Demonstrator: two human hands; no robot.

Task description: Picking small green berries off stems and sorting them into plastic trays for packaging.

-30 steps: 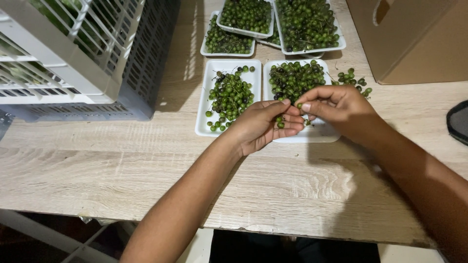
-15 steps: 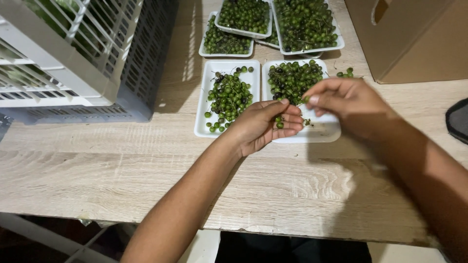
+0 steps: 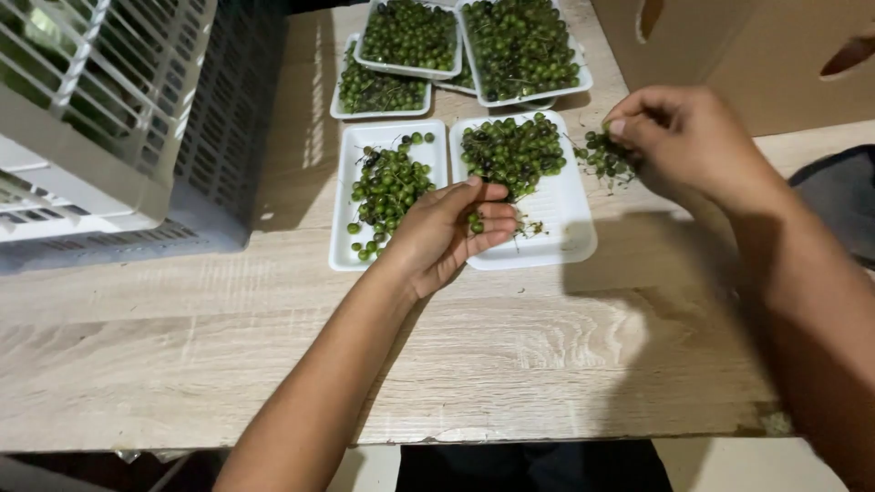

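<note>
the left hand (image 3: 447, 232) lies half curled over the near edge of a white foam tray (image 3: 565, 232), cupping a few green berries (image 3: 475, 223). the right hand (image 3: 679, 141) pinches a stemmed berry cluster (image 3: 602, 157) just off that tray's right edge, on the wooden bench (image 3: 510, 364). a second tray (image 3: 351, 196) sits touching on the left; fuller trays (image 3: 547, 91) stand toward the far edge.

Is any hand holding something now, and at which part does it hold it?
The left hand cups a few green berries against its curled fingers. The right hand pinches a loose berry cluster at its right end with its fingertips.
</note>
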